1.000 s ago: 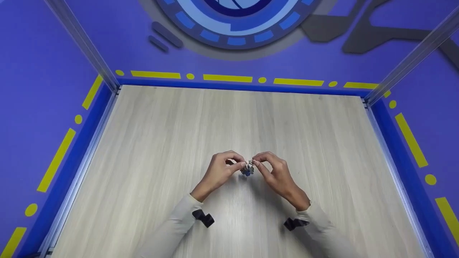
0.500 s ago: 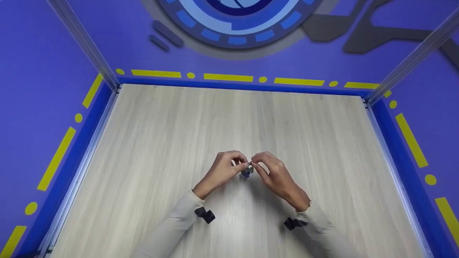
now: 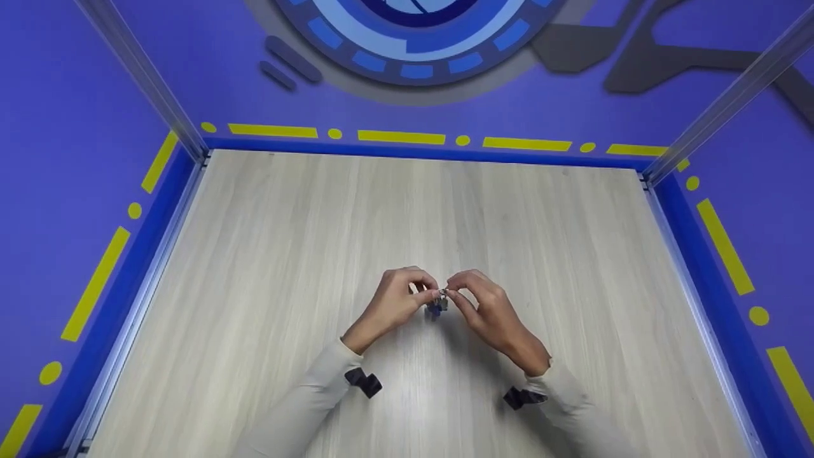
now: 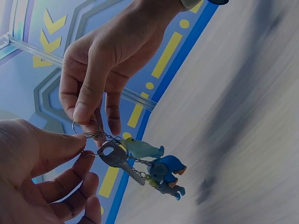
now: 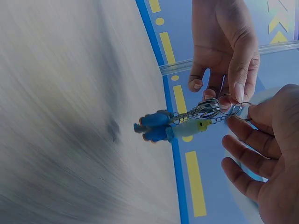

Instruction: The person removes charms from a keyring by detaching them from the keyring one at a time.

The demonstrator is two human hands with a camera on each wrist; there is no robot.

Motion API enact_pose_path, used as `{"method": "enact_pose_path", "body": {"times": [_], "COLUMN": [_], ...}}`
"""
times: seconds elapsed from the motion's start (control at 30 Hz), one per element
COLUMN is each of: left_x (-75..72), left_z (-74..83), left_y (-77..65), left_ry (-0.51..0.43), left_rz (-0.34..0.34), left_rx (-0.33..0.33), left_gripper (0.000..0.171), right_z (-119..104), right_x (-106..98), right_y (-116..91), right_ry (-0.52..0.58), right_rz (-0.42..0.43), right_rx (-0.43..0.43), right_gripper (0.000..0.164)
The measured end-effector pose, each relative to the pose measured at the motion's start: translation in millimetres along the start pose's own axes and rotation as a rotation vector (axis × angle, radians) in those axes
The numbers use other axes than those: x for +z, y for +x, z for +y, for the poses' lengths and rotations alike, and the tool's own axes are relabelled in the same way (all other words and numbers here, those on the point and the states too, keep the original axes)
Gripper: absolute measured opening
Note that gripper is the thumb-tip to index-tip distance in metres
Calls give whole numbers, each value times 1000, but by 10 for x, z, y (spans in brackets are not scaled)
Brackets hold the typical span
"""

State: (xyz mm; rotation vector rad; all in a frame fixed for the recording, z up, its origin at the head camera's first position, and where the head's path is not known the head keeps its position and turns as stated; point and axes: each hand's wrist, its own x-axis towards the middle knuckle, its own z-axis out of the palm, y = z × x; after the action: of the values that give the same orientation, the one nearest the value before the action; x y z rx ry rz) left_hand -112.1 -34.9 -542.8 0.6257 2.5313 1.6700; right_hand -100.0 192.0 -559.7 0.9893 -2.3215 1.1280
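Keyring: I see the key ring point(image 5: 239, 111) between both sets of fingertips, held above the counter point(image 3: 420, 216).
Since a second ago: the left fingertips have come a little nearer the right ones; the right hand has hardly moved.
Left hand point(image 3: 395, 298): thumb and index pinch the wire loops; the other fingers curl loosely.
Right hand point(image 3: 489, 308): thumb and forefinger pinch the ring from the opposite side.
Hard to make out: my head feed shows the bunch too small to read; the fingertips cover parts of the loops, and the left wrist view cuts off the near hand.
Key point(image 4: 113, 155): flat silvery metal, with an opening in its bow.
Chains point(image 4: 140, 161): thin metal links leading to the figurines.
Pale figurine point(image 5: 189, 127): smooth, rounded, greenish-white, yellow head.
Blue-and-grey figurines point(image 4: 172, 164): glossy, overlapping; I cannot count them surely.
Counter surface: pale, streaked wood grain.
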Motion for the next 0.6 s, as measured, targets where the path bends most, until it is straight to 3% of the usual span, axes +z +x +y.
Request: {"method": "enact_pose_path", "body": {"times": [0.17,0.43,0.6], "left_x": [-16,-17,-16], "left_z": [-22,-63,-72], "left_y": [-25,-59,-65], "left_ry": [-36,-108,-120], "left_rz": [12,47,18], "left_rx": [-15,9,5], "left_gripper": [6,6,3], "right_z": [3,4,-28], "right_x": [2,-18,-27], "right_y": [-4,-38,-34], "right_ry": [-2,60,88], "right_rz": [11,56,65], "right_rx": [-7,74,93], "right_gripper": [18,14,16]}}
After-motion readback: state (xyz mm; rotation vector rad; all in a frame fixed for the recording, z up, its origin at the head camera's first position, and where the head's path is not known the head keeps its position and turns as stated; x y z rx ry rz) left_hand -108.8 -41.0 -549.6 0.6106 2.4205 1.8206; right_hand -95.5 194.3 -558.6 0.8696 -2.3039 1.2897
